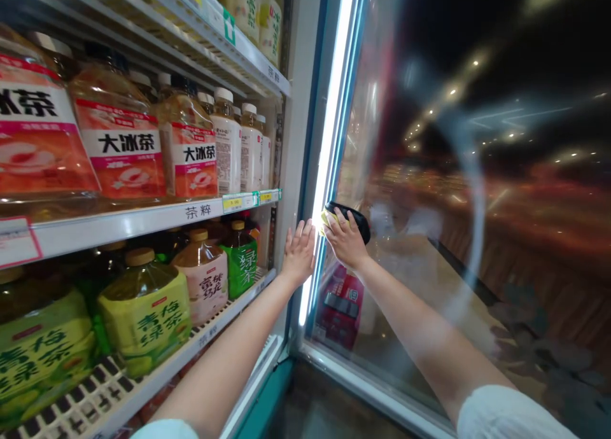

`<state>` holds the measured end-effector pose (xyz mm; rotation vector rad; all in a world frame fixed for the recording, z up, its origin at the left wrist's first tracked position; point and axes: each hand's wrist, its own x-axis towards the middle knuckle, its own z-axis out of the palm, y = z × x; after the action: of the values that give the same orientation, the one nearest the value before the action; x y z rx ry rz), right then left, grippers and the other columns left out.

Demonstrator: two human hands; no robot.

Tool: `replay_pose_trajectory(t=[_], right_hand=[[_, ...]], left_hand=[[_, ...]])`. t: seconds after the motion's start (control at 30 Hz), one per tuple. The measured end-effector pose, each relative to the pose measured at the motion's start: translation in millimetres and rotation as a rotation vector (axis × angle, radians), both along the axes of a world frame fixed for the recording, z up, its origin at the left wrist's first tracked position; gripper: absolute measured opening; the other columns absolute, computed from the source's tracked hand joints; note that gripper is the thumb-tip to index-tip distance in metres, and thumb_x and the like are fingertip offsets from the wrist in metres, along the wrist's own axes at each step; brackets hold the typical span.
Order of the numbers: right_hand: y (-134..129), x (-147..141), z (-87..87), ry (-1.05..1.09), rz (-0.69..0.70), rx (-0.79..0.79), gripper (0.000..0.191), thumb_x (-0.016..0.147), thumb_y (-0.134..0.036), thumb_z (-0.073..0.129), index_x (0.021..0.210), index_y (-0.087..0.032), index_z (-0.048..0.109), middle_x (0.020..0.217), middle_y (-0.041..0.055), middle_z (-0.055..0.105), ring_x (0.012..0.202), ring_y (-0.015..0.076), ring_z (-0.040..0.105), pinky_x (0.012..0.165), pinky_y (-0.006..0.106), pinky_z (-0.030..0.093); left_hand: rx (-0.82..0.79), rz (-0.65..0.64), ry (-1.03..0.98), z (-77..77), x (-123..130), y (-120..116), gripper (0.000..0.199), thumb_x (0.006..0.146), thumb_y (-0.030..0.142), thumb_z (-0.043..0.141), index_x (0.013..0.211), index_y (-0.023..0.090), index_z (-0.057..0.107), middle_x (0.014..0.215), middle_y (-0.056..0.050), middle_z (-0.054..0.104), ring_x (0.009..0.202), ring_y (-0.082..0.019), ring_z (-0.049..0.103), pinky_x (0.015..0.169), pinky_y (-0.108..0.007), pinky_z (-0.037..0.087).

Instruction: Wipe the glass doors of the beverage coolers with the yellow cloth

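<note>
My left hand (299, 253) lies with its fingers stretched out against the upright frame, beside the bright light strip (329, 140). Just to its right, my right hand (347, 240) presses its fingers over a rounded black object with a yellow part (359, 221). That object sits by the light strip and the glass door (410, 312); its exact kind cannot be made out. Nearest the left hand on the shelves are a green tea bottle (242, 261) and a pink-labelled bottle (203, 273).
The open glass door stands on the right, with blurred reflections of lights. On the left, the middle shelf (157, 219) bears large orange-labelled bottles (121, 149). Yellow-green-labelled bottles (147, 318) stand on the slatted shelf below. A teal bottom edge (270, 394) runs beneath the cooler.
</note>
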<state>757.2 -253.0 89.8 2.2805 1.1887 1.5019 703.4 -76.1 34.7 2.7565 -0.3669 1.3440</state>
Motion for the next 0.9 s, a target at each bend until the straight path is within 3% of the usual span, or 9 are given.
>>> replay_pose_trajectory(t=[0.2, 0.3, 0.4, 0.53, 0.63, 0.7, 0.77, 0.83, 0.9], right_hand=[[-18, -12, -109.6, 0.066, 0.09, -0.262, 0.025, 0.097, -0.022, 0.06, 0.119, -0.017, 0.07, 0.14, 0.0112, 0.064, 0.143, 0.0307, 0.047, 0.126, 0.059, 0.024], [-23, -13, -126.3, 0.122, 0.138, -0.409, 0.021, 0.096, -0.022, 0.063, 0.114, -0.02, 0.073, 0.132, 0.0077, 0.07, 0.137, 0.0264, 0.054, 0.126, 0.056, 0.027], [-21, -7, -97.8, 0.109, 0.151, -0.471, 0.018, 0.097, -0.024, 0.063, 0.11, -0.022, 0.075, 0.132, 0.0061, 0.07, 0.136, 0.0247, 0.055, 0.125, 0.053, 0.031], [-16, 2, -5.7, 0.032, 0.09, -0.418, 0.021, 0.099, -0.026, 0.059, 0.112, -0.023, 0.075, 0.136, 0.0049, 0.068, 0.14, 0.0275, 0.051, 0.122, 0.054, 0.034], [-10, 2, 67.4, -0.003, 0.013, -0.283, 0.024, 0.099, -0.02, 0.056, 0.116, -0.024, 0.074, 0.141, 0.006, 0.064, 0.145, 0.0288, 0.045, 0.124, 0.056, 0.027], [-4, 1, 96.9, -0.029, -0.034, -0.132, 0.028, 0.101, -0.019, 0.052, 0.119, -0.025, 0.073, 0.148, 0.0062, 0.058, 0.148, 0.0284, 0.04, 0.125, 0.057, 0.023], [1, 0, 102.5, -0.055, -0.076, 0.027, 0.032, 0.102, -0.019, 0.048, 0.127, -0.025, 0.069, 0.155, 0.0068, 0.052, 0.151, 0.0292, 0.035, 0.125, 0.058, 0.022], [3, 0, 87.9, -0.068, -0.093, 0.107, 0.035, 0.103, -0.021, 0.048, 0.133, -0.024, 0.064, 0.159, 0.0078, 0.047, 0.152, 0.0303, 0.033, 0.125, 0.059, 0.021], [0, 1, 66.8, -0.062, -0.065, 0.042, 0.035, 0.102, -0.022, 0.05, 0.135, -0.024, 0.063, 0.158, 0.0081, 0.047, 0.152, 0.03, 0.032, 0.126, 0.06, 0.018]], left_hand=[[0.04, -0.016, 0.095, -46.1, -16, -1, 0.085, 0.086, 0.018, 0.056, 0.162, 0.011, 0.017, 0.17, -0.015, 0.02, 0.159, -0.029, 0.007, 0.128, -0.056, 0.01], [0.067, -0.032, 0.099, -58.8, -18, 2, 0.088, 0.084, 0.018, 0.058, 0.162, 0.013, 0.017, 0.17, -0.015, 0.018, 0.159, -0.029, 0.008, 0.128, -0.055, 0.012], [0.068, -0.029, 0.06, -54.5, -16, 5, 0.085, 0.085, 0.016, 0.056, 0.162, 0.013, 0.019, 0.17, -0.014, 0.019, 0.159, -0.029, 0.008, 0.129, -0.054, 0.011], [0.034, -0.001, -0.027, -25.3, -9, 7, 0.09, 0.085, 0.012, 0.055, 0.163, 0.014, 0.01, 0.171, -0.014, 0.018, 0.159, -0.028, 0.007, 0.13, -0.053, 0.01], [0.019, -0.005, -0.065, 4.6, 0, 3, 0.094, 0.085, 0.014, 0.056, 0.164, 0.016, 0.004, 0.171, -0.013, 0.016, 0.159, -0.028, 0.007, 0.129, -0.053, 0.01], [0.004, -0.018, -0.082, 21.9, 5, -3, 0.095, 0.085, 0.015, 0.057, 0.164, 0.018, 0.003, 0.171, -0.014, 0.016, 0.159, -0.029, 0.007, 0.129, -0.054, 0.011], [-0.028, -0.029, -0.099, 32.2, 9, -10, 0.095, 0.086, 0.017, 0.057, 0.164, 0.018, 0.003, 0.171, -0.014, 0.016, 0.159, -0.029, 0.007, 0.128, -0.055, 0.012], [-0.07, -0.032, -0.11, 33.8, 10, -16, 0.094, 0.086, 0.019, 0.057, 0.164, 0.018, 0.005, 0.171, -0.016, 0.017, 0.159, -0.031, 0.008, 0.128, -0.057, 0.014], [-0.102, -0.027, -0.114, 29.6, 9, -21, 0.092, 0.086, 0.019, 0.057, 0.163, 0.018, 0.007, 0.17, -0.016, 0.017, 0.159, -0.032, 0.009, 0.127, -0.059, 0.015]])
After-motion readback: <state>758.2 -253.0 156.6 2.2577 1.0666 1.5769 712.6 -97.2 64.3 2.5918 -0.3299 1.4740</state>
